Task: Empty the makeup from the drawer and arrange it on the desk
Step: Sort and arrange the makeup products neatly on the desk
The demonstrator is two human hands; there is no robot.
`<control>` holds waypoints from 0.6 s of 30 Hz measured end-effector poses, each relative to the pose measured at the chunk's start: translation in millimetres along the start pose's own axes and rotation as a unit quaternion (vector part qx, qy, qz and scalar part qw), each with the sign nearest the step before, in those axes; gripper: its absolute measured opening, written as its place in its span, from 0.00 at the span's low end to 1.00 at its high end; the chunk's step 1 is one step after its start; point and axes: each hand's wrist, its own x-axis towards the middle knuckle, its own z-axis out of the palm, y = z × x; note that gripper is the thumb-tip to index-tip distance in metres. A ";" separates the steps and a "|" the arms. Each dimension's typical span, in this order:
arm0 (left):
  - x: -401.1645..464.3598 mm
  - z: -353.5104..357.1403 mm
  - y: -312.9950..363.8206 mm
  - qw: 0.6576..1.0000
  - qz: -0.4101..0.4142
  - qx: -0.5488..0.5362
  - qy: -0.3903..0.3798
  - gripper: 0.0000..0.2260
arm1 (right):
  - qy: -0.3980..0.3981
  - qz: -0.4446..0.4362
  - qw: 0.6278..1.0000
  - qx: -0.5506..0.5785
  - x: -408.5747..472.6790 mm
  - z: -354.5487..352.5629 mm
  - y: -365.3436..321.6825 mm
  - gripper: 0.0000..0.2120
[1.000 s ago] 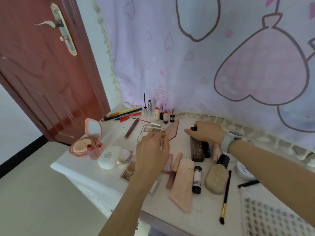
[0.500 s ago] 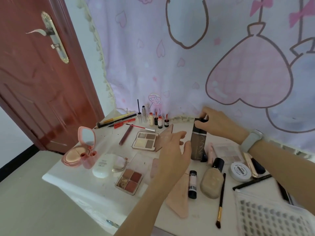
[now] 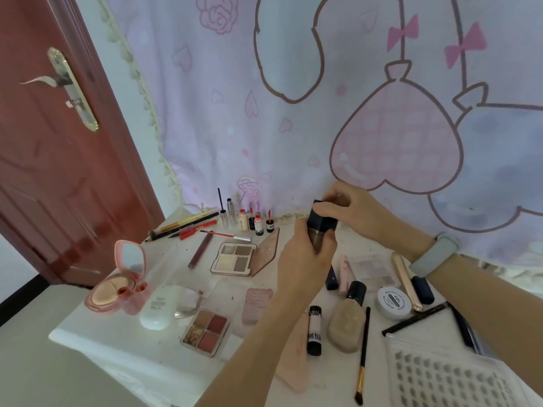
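Both hands' fingers wrap brown bottle (image 3: 321, 236) (left (image 3: 305, 261) low, right (image 3: 349, 210) on cap).

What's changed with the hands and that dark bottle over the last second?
The right hand lifted the dark bottle from lying flat on the desk and stood it upright, gripping its cap. The left hand let go of the open eyeshadow palette and now grips the bottle's body. The palettes, foundation bottle and brush stayed put.
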 end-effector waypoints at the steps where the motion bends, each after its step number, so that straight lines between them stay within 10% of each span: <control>1: -0.3 -0.4 -0.1 1.000 0.003 0.008 0.002 0.06 | -0.003 -0.001 1.000 0.004 -0.4 0.8 0.7 0.08; 18: 7.5 -7.8 -10.9 0.992 -0.066 -0.036 -0.098 0.22 | 0.095 0.021 0.994 0.049 12.1 -14.8 22.4 0.07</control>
